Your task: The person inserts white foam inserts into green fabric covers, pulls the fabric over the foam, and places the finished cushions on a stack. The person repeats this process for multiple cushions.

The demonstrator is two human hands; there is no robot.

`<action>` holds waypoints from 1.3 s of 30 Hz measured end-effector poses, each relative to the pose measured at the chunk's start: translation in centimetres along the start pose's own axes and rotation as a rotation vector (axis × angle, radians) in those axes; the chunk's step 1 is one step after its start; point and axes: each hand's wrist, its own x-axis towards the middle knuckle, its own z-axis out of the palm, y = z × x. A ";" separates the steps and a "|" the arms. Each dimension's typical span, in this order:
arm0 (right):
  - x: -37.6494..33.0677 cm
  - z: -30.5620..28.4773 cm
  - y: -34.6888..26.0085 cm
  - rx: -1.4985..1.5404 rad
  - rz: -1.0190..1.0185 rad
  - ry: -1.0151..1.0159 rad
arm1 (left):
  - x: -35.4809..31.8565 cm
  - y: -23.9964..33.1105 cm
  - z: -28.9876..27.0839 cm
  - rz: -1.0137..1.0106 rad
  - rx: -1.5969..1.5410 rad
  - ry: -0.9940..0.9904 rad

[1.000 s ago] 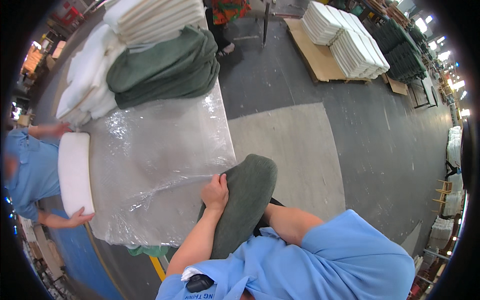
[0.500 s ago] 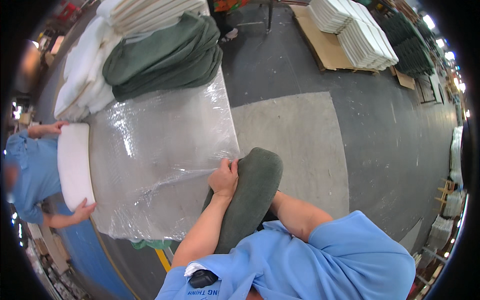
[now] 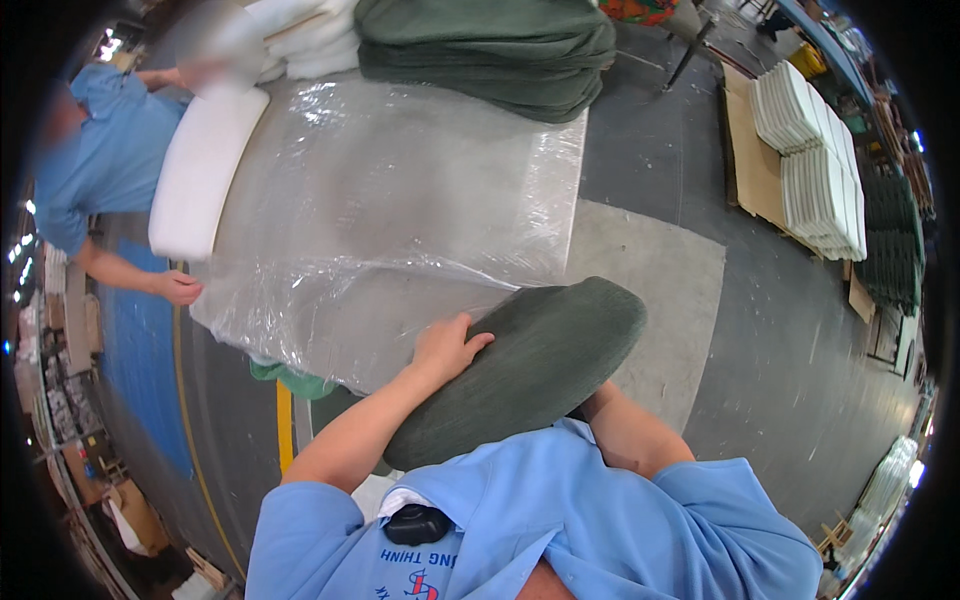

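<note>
A dark green, fabric-covered cushion (image 3: 530,370) with rounded ends is tilted in front of my chest, at the near right corner of a plastic-wrapped table (image 3: 390,190). My left hand (image 3: 450,350) grips its left edge, thumb lying over the top face. From the right, my other forearm reaches beneath the cushion; only the wrist end of my right hand (image 3: 598,396) shows, and its fingers are hidden. At the far side of the table is a stack of similar dark green cushions (image 3: 480,55).
Across the table, at left, a person in a blue shirt (image 3: 125,150) stands by a white pad (image 3: 205,170). White pads (image 3: 310,40) are piled beside the green stack. White stacks (image 3: 815,180) sit on cardboard at far right. Green cloth (image 3: 290,378) hangs under the table's near edge.
My view has turned left, and the cushion now lies flatter, its top face more toward me. My left hand's fingers have loosened slightly. The other person's near hand has come off the white pad.
</note>
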 end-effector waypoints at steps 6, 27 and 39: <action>-0.4 -1.1 0.0 -0.023 -0.009 -0.010 | -1.0 -2.1 3.1 0.150 0.128 0.368; -8.4 0.9 -18.8 -0.295 -0.746 -0.421 | -21.1 -3.4 -2.5 -0.069 -1.057 0.427; -2.9 2.0 -19.2 -0.262 -0.284 -0.446 | -19.8 -3.6 3.2 -0.047 -1.165 0.819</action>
